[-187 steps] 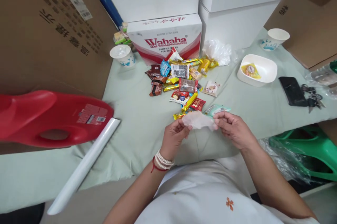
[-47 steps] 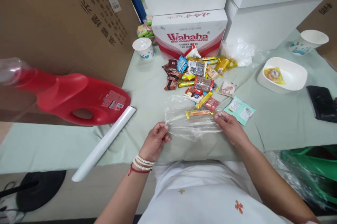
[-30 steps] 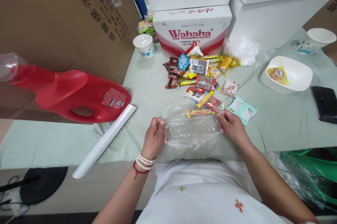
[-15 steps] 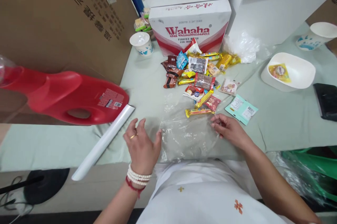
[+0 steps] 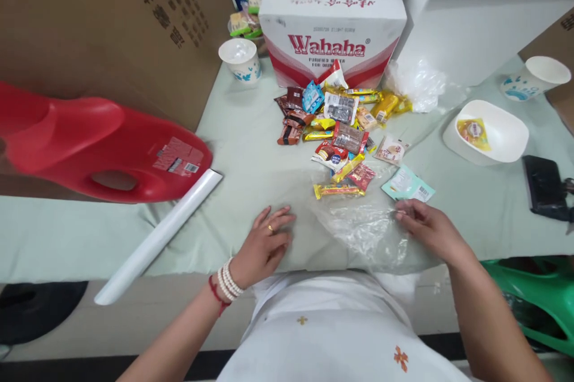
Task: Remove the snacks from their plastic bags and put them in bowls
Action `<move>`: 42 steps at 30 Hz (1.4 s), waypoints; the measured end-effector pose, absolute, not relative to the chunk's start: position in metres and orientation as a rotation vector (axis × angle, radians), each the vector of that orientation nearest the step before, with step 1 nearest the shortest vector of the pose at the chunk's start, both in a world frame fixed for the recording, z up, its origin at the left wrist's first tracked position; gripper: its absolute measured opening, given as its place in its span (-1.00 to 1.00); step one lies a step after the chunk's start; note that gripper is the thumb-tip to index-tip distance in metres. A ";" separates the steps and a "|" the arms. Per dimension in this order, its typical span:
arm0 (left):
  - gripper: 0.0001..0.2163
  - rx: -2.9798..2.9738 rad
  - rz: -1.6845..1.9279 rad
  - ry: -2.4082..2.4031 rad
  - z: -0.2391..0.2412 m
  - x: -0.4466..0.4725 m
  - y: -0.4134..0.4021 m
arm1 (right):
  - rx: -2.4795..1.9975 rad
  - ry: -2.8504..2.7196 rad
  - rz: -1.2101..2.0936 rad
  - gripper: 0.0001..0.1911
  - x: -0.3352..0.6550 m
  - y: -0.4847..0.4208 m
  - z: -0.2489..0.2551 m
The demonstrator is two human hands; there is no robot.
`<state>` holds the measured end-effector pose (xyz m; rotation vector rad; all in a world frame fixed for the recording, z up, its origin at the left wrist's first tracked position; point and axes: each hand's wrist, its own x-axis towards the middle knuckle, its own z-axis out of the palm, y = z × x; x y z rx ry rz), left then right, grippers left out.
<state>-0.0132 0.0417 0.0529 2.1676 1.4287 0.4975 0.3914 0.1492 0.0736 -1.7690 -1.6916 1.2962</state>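
Observation:
A clear plastic bag (image 5: 363,229) lies crumpled flat on the pale green tablecloth (image 5: 251,161) near the front edge. My right hand (image 5: 426,231) pinches the bag's right edge with closed fingers. My left hand (image 5: 264,244) rests flat on the cloth just left of the bag, fingers spread, holding nothing. A pile of wrapped snacks (image 5: 336,125) lies beyond the bag, with a teal packet (image 5: 407,185) close to my right hand.
A red jug (image 5: 103,146) and a white roll (image 5: 159,235) lie at the left by a brown carton (image 5: 103,17). A Wahaha box (image 5: 332,38), two paper cups (image 5: 237,59) (image 5: 533,77), a white bowl (image 5: 502,143) holding a yellow packet, and a black phone (image 5: 545,188) stand around.
The bag was first unfolded between both hands, then laid down. My left hand let go and settled flat on the cloth. My right hand dragged the bag to the right.

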 end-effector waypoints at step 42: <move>-0.81 0.921 0.838 1.217 0.064 0.106 0.095 | -1.378 -1.806 1.208 -0.73 0.336 0.104 0.076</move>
